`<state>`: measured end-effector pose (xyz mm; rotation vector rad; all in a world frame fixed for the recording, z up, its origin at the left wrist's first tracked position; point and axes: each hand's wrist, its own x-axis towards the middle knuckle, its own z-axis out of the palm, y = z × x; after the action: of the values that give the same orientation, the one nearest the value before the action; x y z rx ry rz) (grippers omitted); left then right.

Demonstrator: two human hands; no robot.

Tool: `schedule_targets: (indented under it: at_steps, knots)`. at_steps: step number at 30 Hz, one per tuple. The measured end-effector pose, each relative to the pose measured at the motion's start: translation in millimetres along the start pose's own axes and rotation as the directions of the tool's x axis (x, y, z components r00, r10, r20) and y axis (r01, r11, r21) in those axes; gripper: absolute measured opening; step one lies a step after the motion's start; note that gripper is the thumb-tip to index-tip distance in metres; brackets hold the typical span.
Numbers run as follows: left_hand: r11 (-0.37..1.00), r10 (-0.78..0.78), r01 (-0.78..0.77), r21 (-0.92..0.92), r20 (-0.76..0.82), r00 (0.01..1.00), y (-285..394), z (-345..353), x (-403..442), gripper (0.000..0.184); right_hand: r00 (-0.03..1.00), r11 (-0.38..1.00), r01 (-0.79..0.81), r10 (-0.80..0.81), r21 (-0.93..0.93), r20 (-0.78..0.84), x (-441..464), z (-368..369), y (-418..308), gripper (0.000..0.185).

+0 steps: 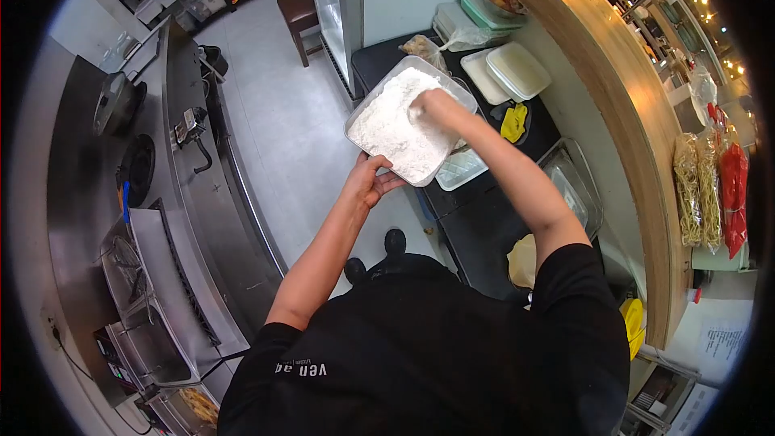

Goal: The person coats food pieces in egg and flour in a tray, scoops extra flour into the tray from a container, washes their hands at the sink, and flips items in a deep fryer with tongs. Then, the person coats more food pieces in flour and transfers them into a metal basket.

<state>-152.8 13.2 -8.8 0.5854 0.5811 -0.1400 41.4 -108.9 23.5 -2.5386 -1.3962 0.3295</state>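
Observation:
A clear rectangular plastic container (353, 127) full of white flour-like powder (395, 125) is tilted over the gap beside the black counter. My left hand (373, 181) grips its near-left corner, thumb at the rim and fingers underneath. My right hand (437, 110) reaches into the powder near the container's right side. Its fingers are buried or blurred, so their pose is hidden. Under the container's right edge, a white tray (462, 171) rests on the counter.
The black counter (480, 230) holds white lidded tubs (518, 71), a yellow cloth (513, 123), a plastic bag (424, 52) and a clear bin (569, 182). A wooden ledge (597, 56) runs along the right. Steel cooking equipment (202, 194) lines the left, and a brown stool (299, 16) stands ahead.

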Motion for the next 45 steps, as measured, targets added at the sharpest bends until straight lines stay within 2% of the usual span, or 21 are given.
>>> schedule_targets:
  at_steps: [4,6,7,8,10,11,13,16,18,20,21,25,28,30,31,34,35,39,40,42,45]
  knots:
    - [1.0,-0.017,0.017,-0.001,0.028,0.999,-3,6,-4,0.073,0.988,0.982,-0.155,0.153,0.107,0.023,-6,-19,7,0.029]
    - [1.0,-0.019,0.019,0.01,0.035,0.999,-4,8,-6,0.073,0.936,0.915,-0.352,0.35,-0.196,-0.045,-10,-5,-5,0.044]
    - [1.0,-0.018,0.018,0.016,0.034,0.999,-5,10,-7,0.073,0.885,0.886,-0.462,0.463,-0.032,0.042,-16,-3,-14,0.055]
    - [1.0,-0.019,0.018,0.017,0.037,0.999,-5,10,-7,0.073,0.929,0.922,-0.371,0.369,-0.114,-0.04,-22,7,-19,0.044]
    - [0.998,-0.059,0.058,0.035,0.022,0.998,-9,6,-9,0.072,0.993,0.975,-0.108,0.114,-0.194,0.018,-22,25,-14,0.033]
    - [0.997,-0.068,0.067,0.04,0.025,0.997,-10,5,-11,0.072,0.992,0.974,-0.118,0.124,-0.191,0.017,-29,14,-20,0.033]
    - [0.99,-0.112,0.108,0.088,0.035,0.993,-16,2,-18,0.069,0.974,0.976,-0.203,0.194,0.075,0.117,-49,-25,-43,0.034]
    - [0.976,-0.178,0.167,0.142,0.073,0.981,-24,-5,-31,0.07,0.948,0.972,-0.224,0.202,0.067,0.246,-76,-26,-46,0.039]
    - [0.966,-0.225,0.21,0.152,0.088,0.97,-31,-8,-41,0.068,0.998,1.0,-0.023,0.023,0.002,0.065,-104,4,-59,0.046]
    - [0.955,-0.269,0.251,0.16,0.099,0.958,-36,-14,-51,0.067,0.999,0.999,0.034,-0.034,0.012,0.028,-123,29,-70,0.048]
    - [0.942,-0.31,0.289,0.173,0.107,0.945,-37,-19,-56,0.065,1.0,0.989,0.011,-0.01,0.148,-0.009,-129,33,-72,0.029]
    - [0.887,-0.4,0.355,0.295,0.107,0.91,-39,-41,-70,0.059,0.963,0.933,-0.266,0.247,0.244,0.106,-148,38,-84,0.032]
    - [0.826,-0.475,0.398,0.398,0.112,0.873,-40,-54,-76,0.059,1.0,0.987,-0.004,0.001,0.161,0.016,-175,59,-114,0.05]
    - [0.808,-0.518,0.443,0.389,0.111,0.848,-49,-61,-76,0.061,0.998,0.991,0.021,-0.013,0.129,-0.059,-193,77,-135,0.053]
    - [0.796,-0.548,0.478,0.371,0.109,0.829,-55,-65,-76,0.062,0.994,0.997,0.005,0.003,0.078,-0.107,-201,83,-142,0.035]
    - [0.738,-0.619,0.541,0.404,0.084,0.781,-89,-79,-65,0.063,0.995,0.991,-0.05,0.06,0.12,-0.078,-226,134,-107,0.032]
    - [0.724,-0.634,0.551,0.414,0.086,0.768,-102,-79,-61,0.063,0.986,0.984,-0.166,0.167,0.058,0.001,-234,128,-102,0.025]
    - [0.757,-0.61,0.55,0.352,0.08,0.788,-166,-72,-43,0.062,0.935,0.929,-0.332,0.347,0.162,-0.076,-279,148,-88,0.035]
    - [0.764,-0.603,0.553,0.333,0.063,0.795,-181,-69,-34,0.063,0.848,0.841,-0.525,0.529,0.128,0.001,-286,154,-89,0.038]
    - [0.774,-0.588,0.541,0.328,0.057,0.807,-212,-67,-13,0.063,0.718,0.712,-0.697,0.693,0.085,0.073,-301,176,-75,0.041]
    - [0.793,-0.551,0.503,0.342,0.052,0.833,-234,-63,11,0.061,0.748,0.729,-0.657,0.662,0.191,0.047,-311,215,-11,0.049]
